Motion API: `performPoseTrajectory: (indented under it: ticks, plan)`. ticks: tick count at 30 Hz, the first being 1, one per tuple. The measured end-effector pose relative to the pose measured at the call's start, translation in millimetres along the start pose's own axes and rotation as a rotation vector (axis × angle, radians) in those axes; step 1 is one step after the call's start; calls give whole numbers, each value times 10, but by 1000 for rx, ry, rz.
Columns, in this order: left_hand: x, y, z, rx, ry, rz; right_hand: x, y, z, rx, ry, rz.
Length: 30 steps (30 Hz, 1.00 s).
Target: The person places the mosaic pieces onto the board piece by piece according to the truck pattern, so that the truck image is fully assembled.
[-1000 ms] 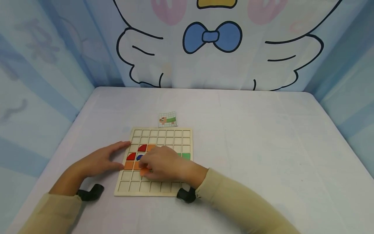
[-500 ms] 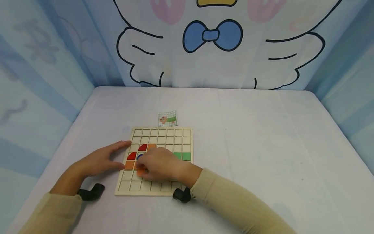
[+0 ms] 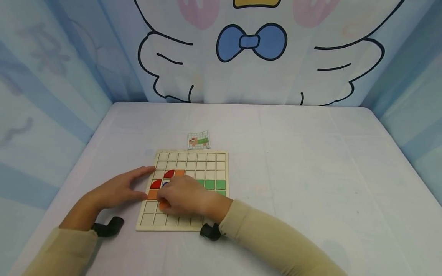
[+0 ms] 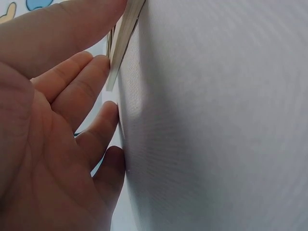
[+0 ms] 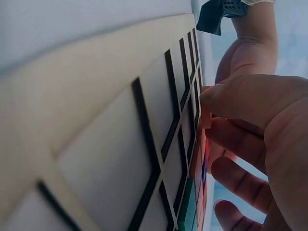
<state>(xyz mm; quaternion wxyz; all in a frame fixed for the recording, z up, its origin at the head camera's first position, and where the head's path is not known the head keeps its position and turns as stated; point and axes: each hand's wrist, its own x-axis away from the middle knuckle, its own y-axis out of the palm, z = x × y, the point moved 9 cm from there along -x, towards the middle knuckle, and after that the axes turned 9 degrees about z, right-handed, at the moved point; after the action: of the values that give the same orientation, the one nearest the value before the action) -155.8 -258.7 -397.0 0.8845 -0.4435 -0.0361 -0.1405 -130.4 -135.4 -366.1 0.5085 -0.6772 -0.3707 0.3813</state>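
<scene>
A wooden grid board (image 3: 147,219) lies on the table, partly filled with flat coloured tiles. My left hand (image 3: 119,188) spreads along its left side, a fingertip and the thumb right at the edge. Between thumb and index finger my right hand (image 3: 186,195) pinches an orange tile (image 5: 206,121), close over the board's lower left cells. In the grid sit red quarter-round tiles (image 3: 169,174), an orange square tile (image 3: 152,195), a tile with a blue round mark (image 3: 165,184) and several green square tiles (image 3: 210,184). The right hand hides the middle of the grid.
Just behind the board lies a small picture card (image 3: 198,140) with a gridded animal pattern. Black wrist devices (image 3: 109,227) sit at both wrists. A printed curtain (image 3: 252,76) stands at the table's back edge, and more curtain hangs at both sides.
My right hand has slid a little left over the board with the orange tile, uncovering more green tiles on the right. The left hand has stayed at the board's edge.
</scene>
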Motion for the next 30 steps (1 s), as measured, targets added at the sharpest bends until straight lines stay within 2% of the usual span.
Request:
performPoseTrajectory:
  ticks: [17, 30]
  plan:
    - [-20, -14, -6, -2, -23, -22, -48, 36, -31, -57, 3, -9]
    - [-2, -10, -8, 1, -10, -12, -40, 40, -29, -105, 22, -11]
